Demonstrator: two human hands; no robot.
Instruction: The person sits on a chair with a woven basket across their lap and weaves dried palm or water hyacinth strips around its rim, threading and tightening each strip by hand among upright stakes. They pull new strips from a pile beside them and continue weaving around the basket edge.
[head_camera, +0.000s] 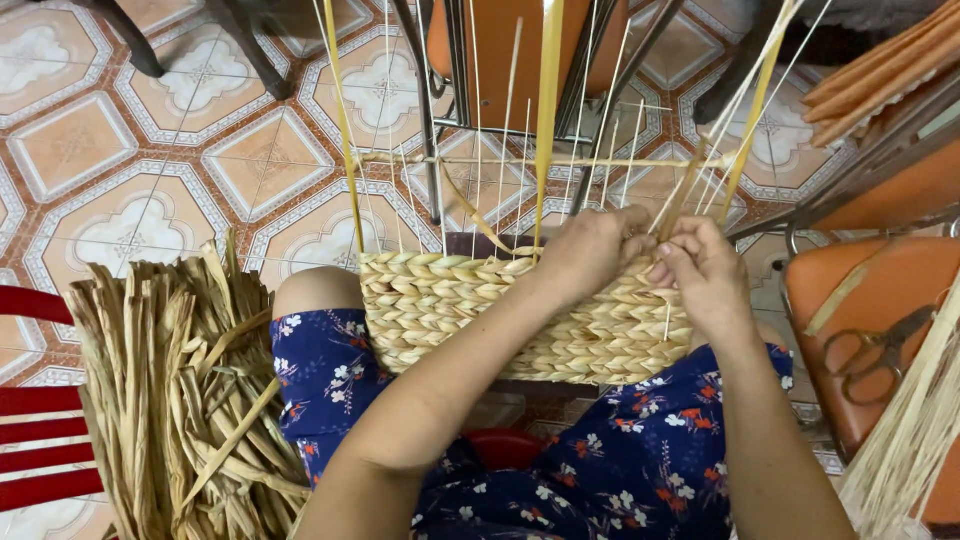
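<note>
A half-woven straw basket (450, 310) rests on my lap, its braided wall pale yellow. Thin upright stakes (546, 120) rise from its rim, tied by a horizontal strand. My left hand (590, 250) reaches across the basket rim and pinches straw at the top right edge. My right hand (705, 275) is beside it, fingers closed on the same strands (690, 190) where they meet the rim. Both hands touch each other at the weaving edge.
A thick bundle of dried flat straw (180, 400) lies at my left on a red slatted chair (35, 430). Scissors (875, 350) lie on an orange seat at right. Metal chair legs (430, 110) and an orange chair stand ahead on the patterned tile floor.
</note>
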